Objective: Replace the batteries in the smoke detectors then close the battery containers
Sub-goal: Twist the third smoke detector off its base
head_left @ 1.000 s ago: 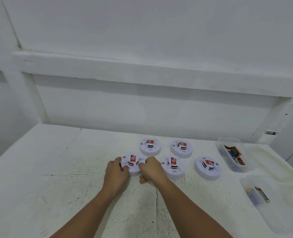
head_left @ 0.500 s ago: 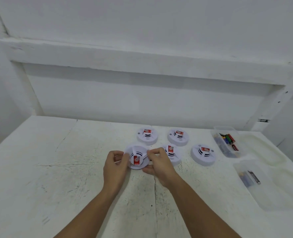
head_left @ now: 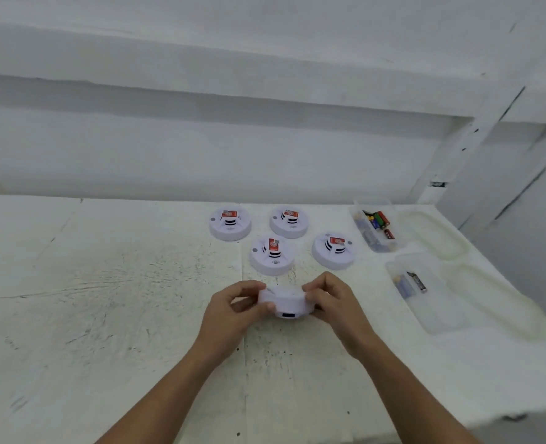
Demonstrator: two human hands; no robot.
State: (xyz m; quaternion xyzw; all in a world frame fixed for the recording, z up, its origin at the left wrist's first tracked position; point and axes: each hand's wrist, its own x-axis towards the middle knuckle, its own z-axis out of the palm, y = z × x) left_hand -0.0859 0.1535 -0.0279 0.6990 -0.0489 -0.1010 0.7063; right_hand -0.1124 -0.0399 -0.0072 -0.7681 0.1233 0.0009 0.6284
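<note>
Left hand (head_left: 230, 312), right hand (head_left: 332, 302) gripping smoke detector (head_left: 286, 301), apparently face-down

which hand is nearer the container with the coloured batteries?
Right. The right hand grips the right side of the held smoke detector, on the side toward the battery container at far right. The left hand grips the detector's left side, farther away.
</note>
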